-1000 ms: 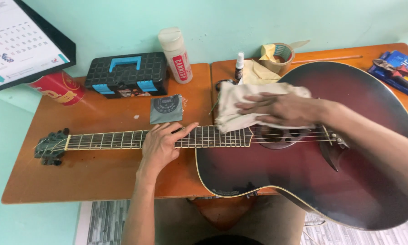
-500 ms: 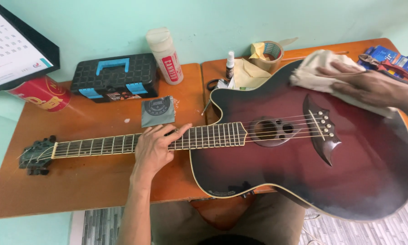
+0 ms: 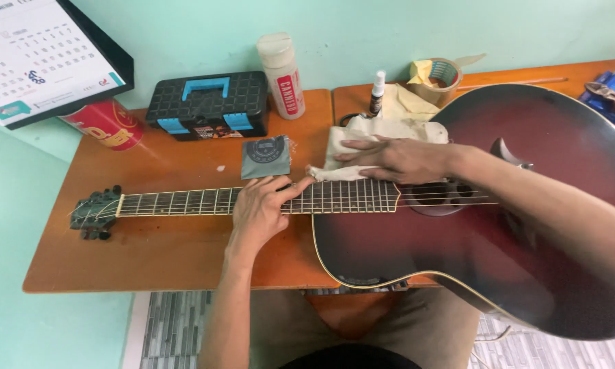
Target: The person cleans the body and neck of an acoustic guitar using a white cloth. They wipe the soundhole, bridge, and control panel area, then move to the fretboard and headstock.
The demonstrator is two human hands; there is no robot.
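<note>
The right hand (image 3: 396,158) lay flat, fingers together, pressing the cream cloth (image 3: 376,137) beneath it onto the guitar (image 3: 458,239). The left hand (image 3: 261,208), fingers spread, steadied the neck; light, even pressure seemed wise.

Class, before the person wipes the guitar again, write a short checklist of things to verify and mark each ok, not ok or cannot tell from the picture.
1. Left hand steadies the guitar neck: ok, it lies across the frets.
2. Right hand has the cloth: ok, palm pressed flat on it near the upper edge of the guitar body.
3. Guitar supported: ok, neck rests on the table, body overhangs towards the lap.
4. Spray bottle clear of the cloth: ok, it stands upright just behind.
5. Strings intact: cannot tell, too fine to see.
</note>
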